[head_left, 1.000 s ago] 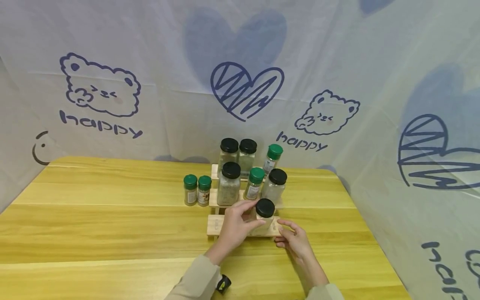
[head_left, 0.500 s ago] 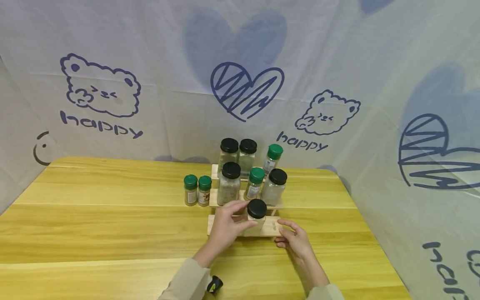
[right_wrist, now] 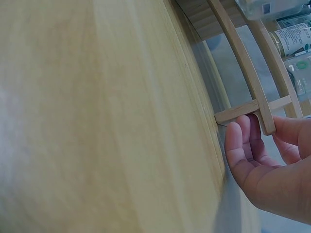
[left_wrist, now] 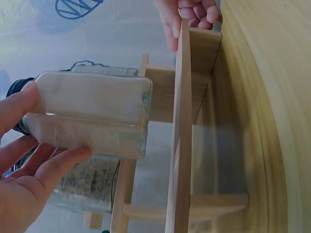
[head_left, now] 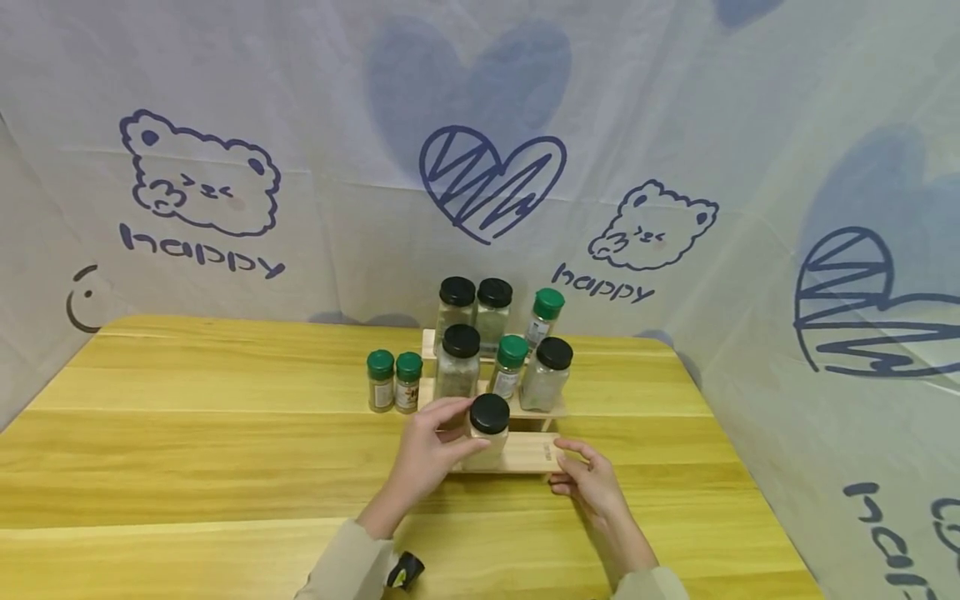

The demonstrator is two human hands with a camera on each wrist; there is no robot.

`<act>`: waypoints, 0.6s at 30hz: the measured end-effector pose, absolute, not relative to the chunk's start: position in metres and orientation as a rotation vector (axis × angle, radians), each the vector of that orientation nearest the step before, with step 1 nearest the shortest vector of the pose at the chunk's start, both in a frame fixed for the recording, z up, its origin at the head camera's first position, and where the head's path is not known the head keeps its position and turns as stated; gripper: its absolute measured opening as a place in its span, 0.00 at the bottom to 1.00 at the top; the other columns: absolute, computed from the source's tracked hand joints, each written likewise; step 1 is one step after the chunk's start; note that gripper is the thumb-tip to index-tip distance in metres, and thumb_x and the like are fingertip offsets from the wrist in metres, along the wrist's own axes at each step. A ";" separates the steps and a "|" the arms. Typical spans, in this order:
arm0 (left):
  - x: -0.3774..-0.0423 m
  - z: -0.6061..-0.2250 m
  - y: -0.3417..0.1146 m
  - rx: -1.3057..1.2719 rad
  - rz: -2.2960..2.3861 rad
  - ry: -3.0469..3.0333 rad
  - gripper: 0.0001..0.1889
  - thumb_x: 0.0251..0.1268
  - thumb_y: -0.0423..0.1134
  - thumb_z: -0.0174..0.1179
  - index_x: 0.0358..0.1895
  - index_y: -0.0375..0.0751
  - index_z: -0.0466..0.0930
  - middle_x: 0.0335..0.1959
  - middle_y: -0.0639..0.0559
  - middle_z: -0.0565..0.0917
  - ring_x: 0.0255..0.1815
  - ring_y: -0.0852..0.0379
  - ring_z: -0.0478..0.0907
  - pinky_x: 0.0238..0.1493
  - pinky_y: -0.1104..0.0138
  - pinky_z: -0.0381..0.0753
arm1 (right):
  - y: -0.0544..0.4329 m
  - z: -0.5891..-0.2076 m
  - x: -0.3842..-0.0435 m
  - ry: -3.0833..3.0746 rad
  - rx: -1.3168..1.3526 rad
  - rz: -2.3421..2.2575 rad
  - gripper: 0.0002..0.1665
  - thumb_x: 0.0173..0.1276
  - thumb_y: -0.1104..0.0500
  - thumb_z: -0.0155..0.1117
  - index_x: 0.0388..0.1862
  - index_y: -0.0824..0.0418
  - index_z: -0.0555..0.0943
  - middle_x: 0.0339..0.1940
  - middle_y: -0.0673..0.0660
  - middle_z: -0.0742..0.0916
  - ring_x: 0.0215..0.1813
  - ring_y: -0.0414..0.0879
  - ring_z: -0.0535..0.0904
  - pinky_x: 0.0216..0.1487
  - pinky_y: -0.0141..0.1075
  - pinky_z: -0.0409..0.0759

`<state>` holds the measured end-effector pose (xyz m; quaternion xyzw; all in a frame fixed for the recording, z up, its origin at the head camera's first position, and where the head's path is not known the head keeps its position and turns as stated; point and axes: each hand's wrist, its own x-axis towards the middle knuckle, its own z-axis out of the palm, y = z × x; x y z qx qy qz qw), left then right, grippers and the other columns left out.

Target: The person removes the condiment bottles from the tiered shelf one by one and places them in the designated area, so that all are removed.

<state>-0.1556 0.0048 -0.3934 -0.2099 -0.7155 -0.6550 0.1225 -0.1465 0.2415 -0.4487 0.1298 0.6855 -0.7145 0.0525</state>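
Note:
My left hand [head_left: 426, 450] holds a square glass jar [left_wrist: 92, 104] of pale powder, black-lidded, between thumb and fingers. In the left wrist view a small gap separates the jar's base from the lowest step of a tiered wooden spice rack [head_left: 528, 452]. At that step's right end my right hand [head_left: 591, 479] grips the board, thumb above and fingers curled beneath. On the middle step stand a black-lidded jar [head_left: 457, 367], a green-capped spice bottle [head_left: 508, 371] and another black-lidded jar [head_left: 546, 379]. Two black-lidded jars [head_left: 492, 321] and a green-capped bottle [head_left: 543, 318] occupy the top step.
Two green-capped spice bottles [head_left: 381, 383] stand on the wooden table [head_left: 225, 467] just left of the rack. A black object [head_left: 406, 571] shows beside the left sleeve. Behind the table hangs a printed cloth [head_left: 360, 208].
The left hand has carried the jar leftward along the lowest step. My right hand has kept its hold on the step's right end.

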 end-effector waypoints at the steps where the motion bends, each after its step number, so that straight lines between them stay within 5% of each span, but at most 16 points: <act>1: -0.155 -0.393 0.003 -0.611 -1.907 -2.089 0.24 0.38 0.27 0.70 0.45 0.28 0.78 0.43 0.40 0.79 0.41 0.48 0.77 0.39 0.68 0.79 | 0.241 -0.449 -0.147 2.081 0.393 -2.172 0.19 0.66 0.72 0.48 0.56 0.73 0.67 0.25 0.58 0.80 0.25 0.45 0.78 0.28 0.32 0.80; 18: -0.157 -0.394 -0.036 -0.642 -1.939 -2.055 0.22 0.38 0.26 0.70 0.44 0.27 0.78 0.44 0.39 0.78 0.44 0.52 0.75 0.38 0.65 0.79 | 0.242 -0.448 -0.146 2.068 0.387 -2.170 0.20 0.66 0.70 0.49 0.57 0.72 0.66 0.24 0.58 0.80 0.25 0.44 0.78 0.29 0.32 0.80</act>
